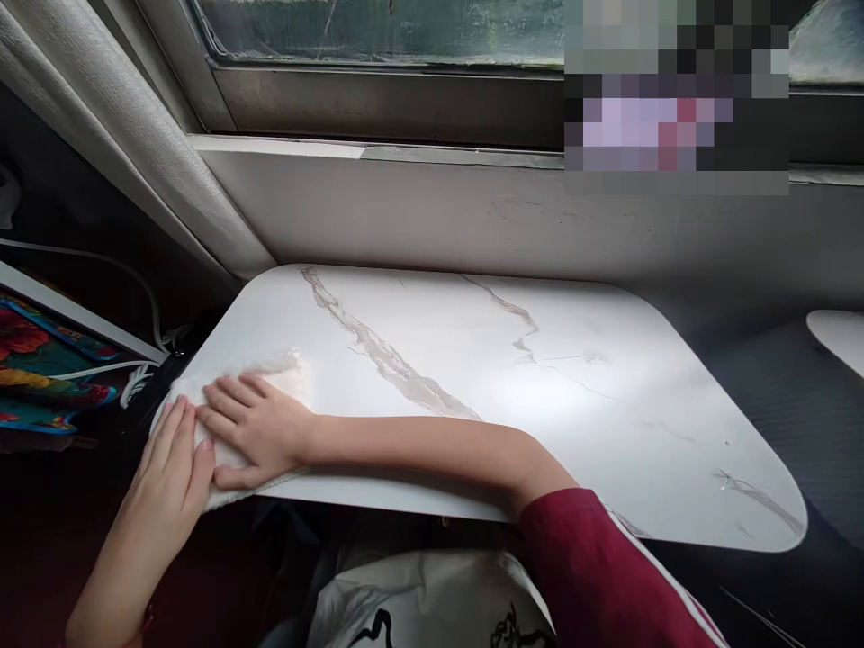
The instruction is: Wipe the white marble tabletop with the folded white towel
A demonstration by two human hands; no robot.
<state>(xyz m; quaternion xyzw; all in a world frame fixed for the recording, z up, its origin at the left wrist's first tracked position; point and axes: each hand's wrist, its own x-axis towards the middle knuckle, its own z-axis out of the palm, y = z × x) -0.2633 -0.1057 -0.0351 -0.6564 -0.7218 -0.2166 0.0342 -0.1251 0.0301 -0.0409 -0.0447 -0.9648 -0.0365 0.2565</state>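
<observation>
A white fluffy cloth (287,369) lies flat at the left end of the white marble-patterned table (573,387). My right hand (253,427) presses on the cloth with its palm down and its fingers spread toward the left. At the table's left edge, my left hand (172,463) rests on the same cloth, with its fingers stretched out close together and its thumb beside my right fingers. Part of the cloth is hidden beneath both hands, and one corner hangs at the table's front edge.
A window (391,36) with a metal frame runs behind the table. A pale curtain (135,126) hangs at the left, above white cables (139,382) and colourful fabric (40,369). A white bag (432,594) with black markings is below the front edge. Another white surface (841,333) shows at far right.
</observation>
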